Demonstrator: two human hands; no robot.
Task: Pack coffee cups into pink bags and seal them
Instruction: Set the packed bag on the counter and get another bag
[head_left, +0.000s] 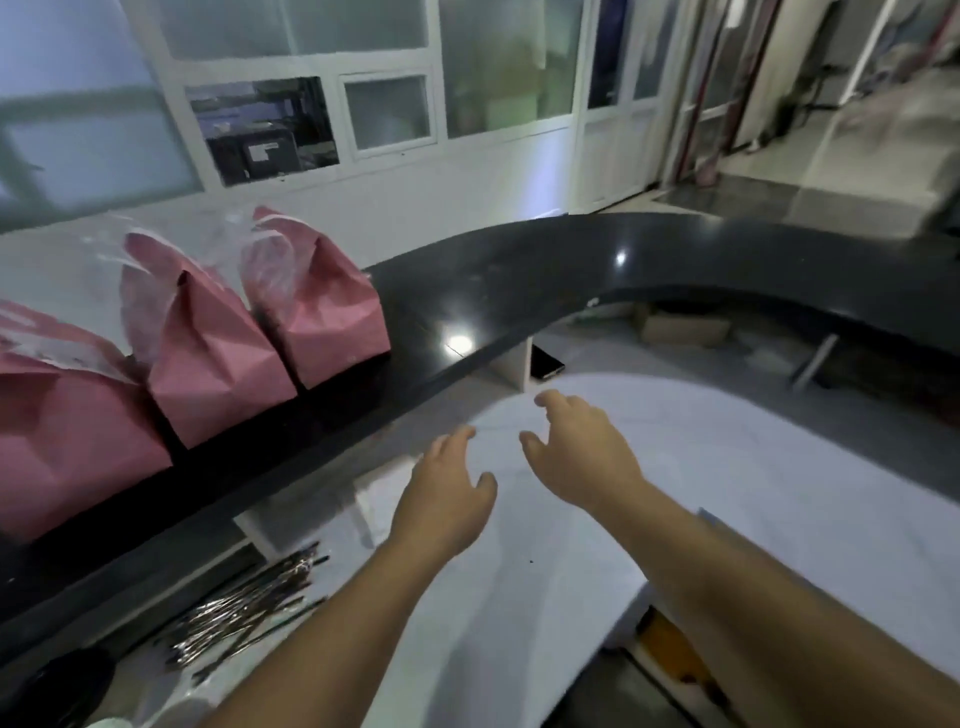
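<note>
Three pink paper bags stand in a row on the raised black counter (519, 270) at the left: a near one (62, 431), a middle one (208, 358) and a far one (327, 312). Clear plastic shows at their folded tops. My left hand (447, 493) and my right hand (582, 452) are stretched out side by side over the white work surface (753, 467), fingers spread, holding nothing. Both hands are to the right of the bags and below the counter's edge. No coffee cup is in view.
A pile of thin dark sticks or ties (244, 608) lies on the white surface at the lower left. A dark phone-like object (545, 364) rests under the counter. A cardboard box (680, 327) sits on the floor beyond. White partition windows stand behind.
</note>
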